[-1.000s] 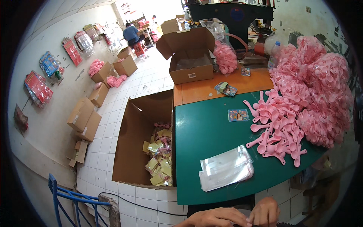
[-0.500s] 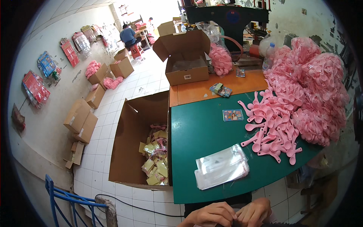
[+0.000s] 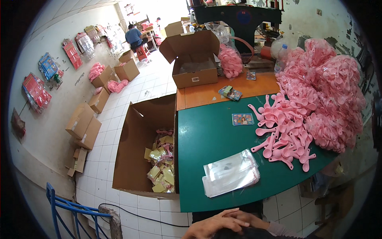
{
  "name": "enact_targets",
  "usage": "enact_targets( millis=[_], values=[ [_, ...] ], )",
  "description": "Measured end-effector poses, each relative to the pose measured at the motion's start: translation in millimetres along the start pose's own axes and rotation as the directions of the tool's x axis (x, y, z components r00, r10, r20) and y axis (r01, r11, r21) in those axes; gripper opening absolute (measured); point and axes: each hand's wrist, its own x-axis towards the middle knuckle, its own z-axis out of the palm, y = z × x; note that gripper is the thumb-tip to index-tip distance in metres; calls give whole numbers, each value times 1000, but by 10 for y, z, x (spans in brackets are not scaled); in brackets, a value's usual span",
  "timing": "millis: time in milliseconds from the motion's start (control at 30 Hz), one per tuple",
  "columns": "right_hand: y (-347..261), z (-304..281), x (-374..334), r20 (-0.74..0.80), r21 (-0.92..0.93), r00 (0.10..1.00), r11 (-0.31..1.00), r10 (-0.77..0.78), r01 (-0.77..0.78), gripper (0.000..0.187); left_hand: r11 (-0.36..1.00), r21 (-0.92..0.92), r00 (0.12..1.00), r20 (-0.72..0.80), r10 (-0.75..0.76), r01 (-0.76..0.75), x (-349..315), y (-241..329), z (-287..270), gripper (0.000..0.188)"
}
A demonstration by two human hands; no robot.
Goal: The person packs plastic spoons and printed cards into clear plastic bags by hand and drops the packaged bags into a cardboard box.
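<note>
At the lower edge, past the table's near side, my left hand (image 3: 215,226) has its fingers stretched out and slightly apart, holding nothing that I can see. It overlaps my right hand (image 3: 250,218), whose fingers are mostly hidden behind the left one. A dark shape at the bottom edge covers part of both hands. Nearest to them on the green table (image 3: 207,139) lies a stack of clear plastic bags (image 3: 230,173). Loose pink spoons (image 3: 284,131) are heaped to its right. A small printed card pile (image 3: 242,119) sits farther back.
Bulging bags of pink spoons (image 3: 334,91) crowd the table's right side. A deep carton (image 3: 135,151) with packed pouches (image 3: 163,175) stands at its left. An open box (image 3: 195,75) rests on the orange surface (image 3: 258,87). A blue metal frame (image 3: 75,207) stands lower left. A person (image 3: 134,36) sits far back.
My hands were fingertip to fingertip with bent fingers; now they overlap, the left one's fingers extended. The whole view has shifted slightly. The table's things lie as before.
</note>
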Motion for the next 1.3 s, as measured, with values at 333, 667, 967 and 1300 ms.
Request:
enact_targets(
  millis=[333,667,967,1300],
  values=[
    [-781,208,-268,305,-372,950,927,73,48,39,529,616,812,-461,-358,583,-422,433,79,30],
    [-1274,1063,37,725,-239,612,717,-317,655,22,925,273,949,-242,-201,265,-205,403,44,74],
    [-1585,874,11,797,-428,601,642,-65,636,29,935,159,942,-163,-293,318,-478,662,18,68],
    [-1614,793,-104,710,-182,639,799,-296,572,58,993,118,977,-213,1,24,-637,583,-74,41]
  ],
)
